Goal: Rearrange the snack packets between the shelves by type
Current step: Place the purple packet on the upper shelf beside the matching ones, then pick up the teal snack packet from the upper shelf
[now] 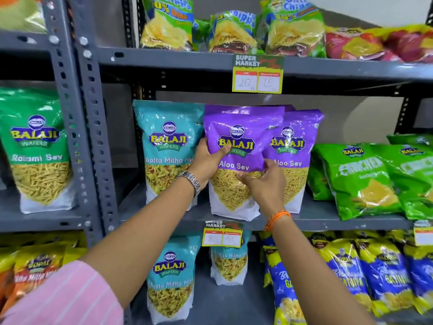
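A purple Aloo Sev packet (236, 137) stands upright on the middle shelf (328, 219). My left hand (206, 161) grips its left edge, thumb across the front. My right hand (264, 181) holds its lower right side. A second purple Aloo Sev packet (295, 146) stands just behind and to the right, touching it. A teal Khatta Mitha packet (167, 146) stands to the left on the same shelf. Two more teal Khatta Mitha packets (171, 277) stand on the shelf below.
Green Crunchex packets (360, 179) lie at the right of the middle shelf. Chips packets (168, 24) and red packets (365, 43) fill the top shelf. Blue Gopal packets (351, 273) sit at the bottom right. A green Ratlami Sev packet (37, 148) stands in the left rack beyond the grey upright (91, 137).
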`<state>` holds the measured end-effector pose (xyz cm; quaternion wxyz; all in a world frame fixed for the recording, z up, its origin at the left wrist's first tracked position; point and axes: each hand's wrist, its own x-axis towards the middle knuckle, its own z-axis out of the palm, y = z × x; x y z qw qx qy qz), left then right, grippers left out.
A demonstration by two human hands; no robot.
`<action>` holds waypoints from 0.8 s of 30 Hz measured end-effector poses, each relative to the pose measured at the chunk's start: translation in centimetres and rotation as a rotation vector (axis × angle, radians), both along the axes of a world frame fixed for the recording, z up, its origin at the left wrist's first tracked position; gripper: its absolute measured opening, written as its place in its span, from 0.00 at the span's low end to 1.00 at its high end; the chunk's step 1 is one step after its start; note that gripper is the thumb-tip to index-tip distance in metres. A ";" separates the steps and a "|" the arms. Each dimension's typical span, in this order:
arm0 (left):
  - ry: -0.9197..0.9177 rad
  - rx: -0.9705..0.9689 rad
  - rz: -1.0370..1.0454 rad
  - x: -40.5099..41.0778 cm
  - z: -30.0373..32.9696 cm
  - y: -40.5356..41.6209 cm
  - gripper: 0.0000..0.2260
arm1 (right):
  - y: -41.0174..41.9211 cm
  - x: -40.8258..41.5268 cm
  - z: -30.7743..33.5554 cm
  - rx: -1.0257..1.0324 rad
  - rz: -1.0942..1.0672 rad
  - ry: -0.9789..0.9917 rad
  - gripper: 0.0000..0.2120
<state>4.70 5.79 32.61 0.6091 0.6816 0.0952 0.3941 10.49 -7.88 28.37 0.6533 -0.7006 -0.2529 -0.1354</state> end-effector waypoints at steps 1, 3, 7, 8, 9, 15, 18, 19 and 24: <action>0.014 0.017 0.023 0.1 -0.1 0.0 0.16 | 0.1 -0.2 0.1 -0.019 -0.045 -0.017 0.28; 0.048 0.109 0.142 0.2 -0.4 -0.1 0.19 | 0.2 -0.5 0.0 -0.056 -0.135 -0.048 0.28; -0.021 0.236 0.393 -2.5 0.2 -0.5 0.27 | 0.7 -1.2 -0.4 -0.093 -0.245 -0.102 0.27; -0.074 0.258 0.465 -3.5 0.3 -0.2 0.25 | 0.8 -1.3 -0.5 -0.118 -0.251 -0.111 0.28; -0.126 0.292 0.552 -4.5 0.3 0.3 0.22 | 0.9 -1.3 -0.6 -0.144 -0.251 -0.118 0.30; -0.080 0.382 0.842 -9.2 0.6 5.3 0.27 | 0.8 -5.6 -1.3 -0.024 -0.367 -0.470 0.35; 0.056 0.210 0.757 -9.4 1.2 7.5 0.41 | 4.0 -8.9 -2.5 0.040 -0.025 -0.514 0.23; 0.084 0.102 0.672 -9.2 1.5 8.4 0.48 | 5.3 -9.6 -2.8 0.009 0.093 -0.476 0.22; 0.015 -0.107 0.433 -7.1 0.2 14.5 0.62 | 10.0 -9.8 -3.6 -0.228 0.225 -0.338 0.32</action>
